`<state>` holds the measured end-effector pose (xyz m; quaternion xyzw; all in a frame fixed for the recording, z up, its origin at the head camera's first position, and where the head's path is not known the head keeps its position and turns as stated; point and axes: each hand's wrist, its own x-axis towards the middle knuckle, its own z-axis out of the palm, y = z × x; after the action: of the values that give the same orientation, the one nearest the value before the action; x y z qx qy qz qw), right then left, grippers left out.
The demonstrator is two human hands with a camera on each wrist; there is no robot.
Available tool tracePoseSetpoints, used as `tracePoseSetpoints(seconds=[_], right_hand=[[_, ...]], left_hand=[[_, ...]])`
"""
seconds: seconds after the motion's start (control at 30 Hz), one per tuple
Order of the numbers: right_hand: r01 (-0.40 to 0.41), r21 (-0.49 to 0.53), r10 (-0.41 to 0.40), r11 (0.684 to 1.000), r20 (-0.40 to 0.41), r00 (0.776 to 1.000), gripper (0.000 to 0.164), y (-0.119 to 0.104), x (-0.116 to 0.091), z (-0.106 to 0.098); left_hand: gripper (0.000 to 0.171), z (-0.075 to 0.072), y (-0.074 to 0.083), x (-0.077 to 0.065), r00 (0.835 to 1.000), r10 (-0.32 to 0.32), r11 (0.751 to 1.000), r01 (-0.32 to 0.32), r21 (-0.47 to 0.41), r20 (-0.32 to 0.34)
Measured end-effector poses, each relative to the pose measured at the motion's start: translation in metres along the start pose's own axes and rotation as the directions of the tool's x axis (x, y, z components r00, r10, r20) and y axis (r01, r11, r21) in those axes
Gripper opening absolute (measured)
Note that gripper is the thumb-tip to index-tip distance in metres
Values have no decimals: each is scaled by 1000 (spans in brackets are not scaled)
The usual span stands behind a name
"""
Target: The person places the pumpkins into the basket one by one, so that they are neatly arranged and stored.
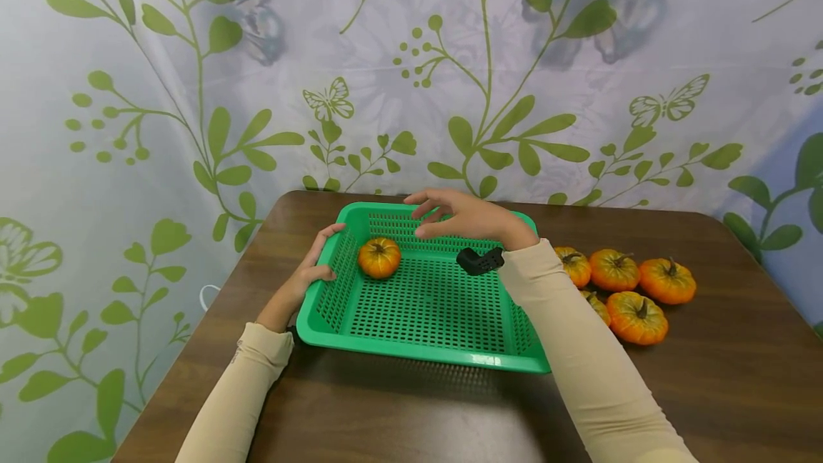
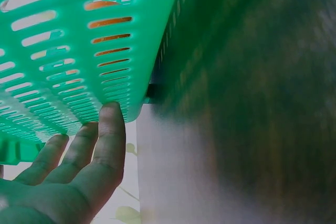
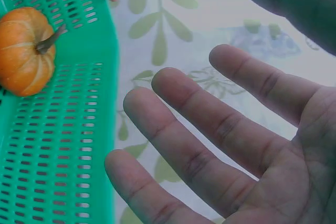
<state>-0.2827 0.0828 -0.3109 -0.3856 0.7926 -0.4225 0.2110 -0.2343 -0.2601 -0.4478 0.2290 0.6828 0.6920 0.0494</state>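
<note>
Green basket (image 1: pixel 424 358) stands on the brown desk (image 1: pixel 450 427), toward its left rear corner, back rim near the desk's rear edge. Inside it sits one orange pumpkin (image 1: pixel 379 259), upright, beside the left wall and toward the back; from the left wrist, orange shows through the wall slots.

Left hand (image 1: pixel 301 281): holds the basket's left rim, thumb inside, fingers extended along the outer wall. Right hand (image 1: pixel 461 214): raised over the basket's rear part, fingers parted and slightly bent, holding nothing, well clear of the pumpkin.

Obstruction: the right sleeve (image 1: pixel 581 359) crosses the basket's right end and hides much of that wall. A black fitting (image 1: pixel 479 261) at the right wrist covers some of the floor grid.

Five further pumpkins (image 1: pixel 638 317) lie grouped toward the desk's right edge, two of them partly behind the sleeve. Beyond the left edge, a white cord (image 1: pixel 204 296) loops. Leaf-patterned cloth (image 1: pixel 386 134) hangs behind the rear edge.
</note>
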Motion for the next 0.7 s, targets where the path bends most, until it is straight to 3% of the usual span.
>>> tracePoseSetpoints(seconds=[0.7], right_hand=[[76, 44, -69, 996, -144, 987, 57, -3, -52, -14]], left_hand=[[96, 0, -1, 1, 1000, 8, 1000, -8, -7, 6]])
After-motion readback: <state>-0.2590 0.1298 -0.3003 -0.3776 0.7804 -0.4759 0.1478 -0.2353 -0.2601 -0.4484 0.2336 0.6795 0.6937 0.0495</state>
